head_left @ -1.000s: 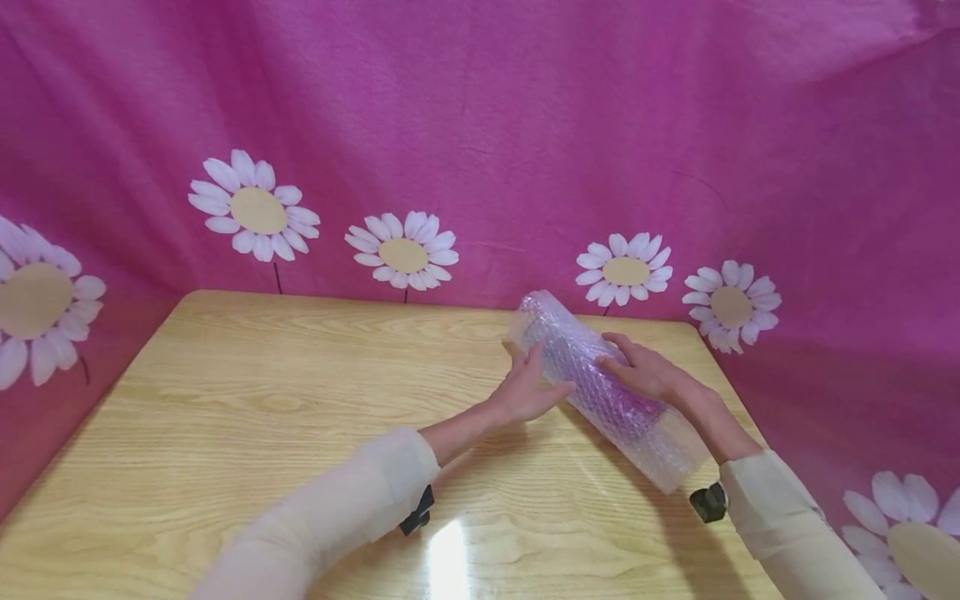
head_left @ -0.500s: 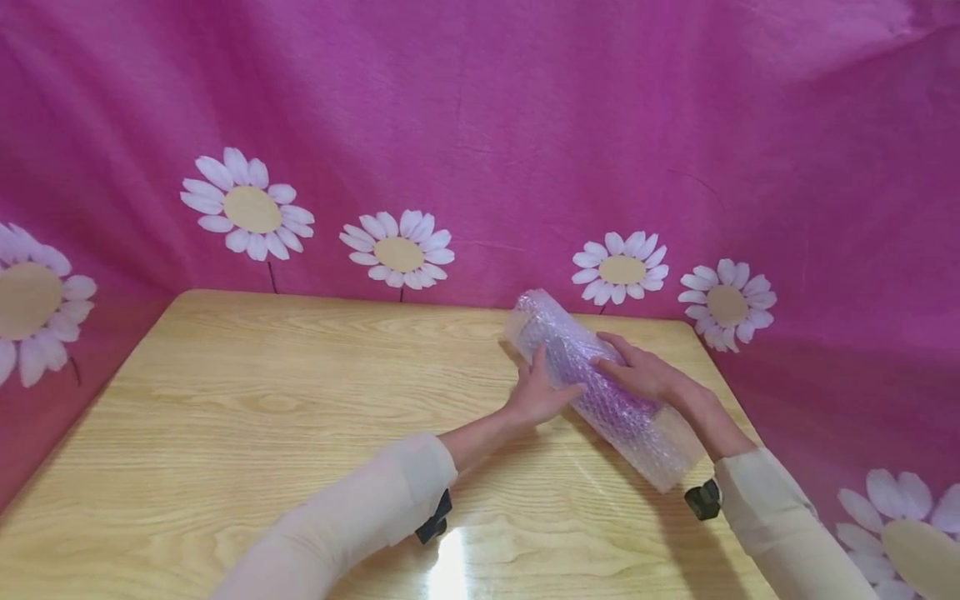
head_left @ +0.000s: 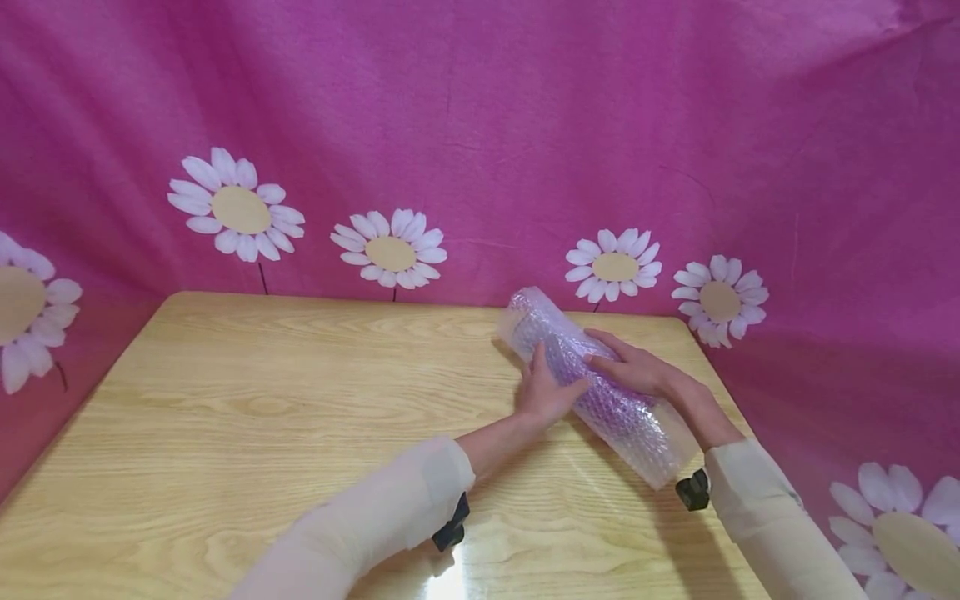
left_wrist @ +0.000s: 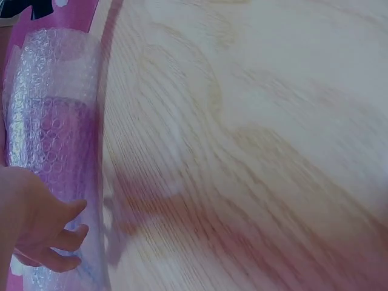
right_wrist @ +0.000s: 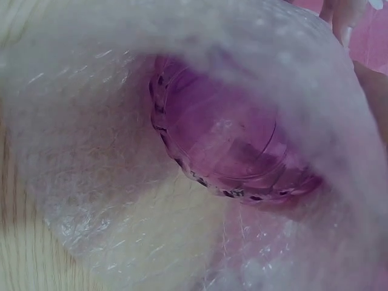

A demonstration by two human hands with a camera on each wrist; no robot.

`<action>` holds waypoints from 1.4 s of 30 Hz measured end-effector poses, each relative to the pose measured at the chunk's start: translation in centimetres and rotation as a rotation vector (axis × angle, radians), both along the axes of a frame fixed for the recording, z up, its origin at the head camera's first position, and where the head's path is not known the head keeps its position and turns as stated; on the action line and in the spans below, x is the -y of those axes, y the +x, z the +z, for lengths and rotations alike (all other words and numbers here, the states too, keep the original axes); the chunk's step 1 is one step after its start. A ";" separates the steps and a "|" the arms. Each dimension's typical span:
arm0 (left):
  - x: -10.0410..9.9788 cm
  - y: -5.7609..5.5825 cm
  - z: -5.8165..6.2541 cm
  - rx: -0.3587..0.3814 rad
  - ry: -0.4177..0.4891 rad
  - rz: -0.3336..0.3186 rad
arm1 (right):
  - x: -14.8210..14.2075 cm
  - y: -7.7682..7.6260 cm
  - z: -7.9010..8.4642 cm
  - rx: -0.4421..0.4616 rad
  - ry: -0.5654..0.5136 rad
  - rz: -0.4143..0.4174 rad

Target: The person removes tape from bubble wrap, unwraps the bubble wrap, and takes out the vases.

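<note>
toward the table's far right, bubble wrap rolled round a clear purple vessel lies between separate, loose-fingered hands, left hand at its left side, right hand on top, probably steadying it.

The wrap veils the purple thing inside, leaving its full shape unclear; in the right wrist view a blurred fold hides its upper part. From the head, some fingers of the left hand and right hand are out of sight. Both sleeves, the table and the leftmost flower run off that view's edges. The left wrist view cuts off the wrap's lower end and blurs the table's grain.
</note>
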State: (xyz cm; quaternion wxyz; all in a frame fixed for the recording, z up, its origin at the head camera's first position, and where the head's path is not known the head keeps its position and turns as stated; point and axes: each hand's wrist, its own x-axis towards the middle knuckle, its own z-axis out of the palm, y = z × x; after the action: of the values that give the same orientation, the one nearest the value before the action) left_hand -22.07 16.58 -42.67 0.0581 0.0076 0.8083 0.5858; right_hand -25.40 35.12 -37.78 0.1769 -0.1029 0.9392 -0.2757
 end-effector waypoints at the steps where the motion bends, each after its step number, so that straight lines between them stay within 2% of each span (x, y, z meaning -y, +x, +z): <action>1: -0.2 0.0 0.0 0.012 0.015 0.009 | 0.0 0.0 0.0 -0.004 -0.001 0.007; 9: -1.6 -0.2 -0.2 0.063 0.143 0.089 | 0.0 -0.1 0.2 -0.014 -0.055 0.038; 15: -2.1 -0.1 0.0 0.087 0.223 0.109 | -0.3 -0.2 0.1 0.007 -0.097 0.039; 25: -2.7 -0.2 0.0 0.089 0.383 0.153 | -0.3 -0.6 0.0 -0.021 -0.117 0.051; 37: -1.9 -0.2 0.3 0.114 0.344 0.149 | 0.1 -0.4 0.3 -0.065 -0.101 0.075; 42: -1.2 -0.2 0.4 0.131 0.405 0.127 | 0.5 -0.4 0.4 -0.044 -0.116 0.067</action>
State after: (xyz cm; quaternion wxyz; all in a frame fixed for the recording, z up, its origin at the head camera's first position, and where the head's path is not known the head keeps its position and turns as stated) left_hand -22.23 17.75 -42.23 0.0708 -0.0700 0.6674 0.7380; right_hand -25.77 34.61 -37.41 0.1590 -0.1502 0.9214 -0.3211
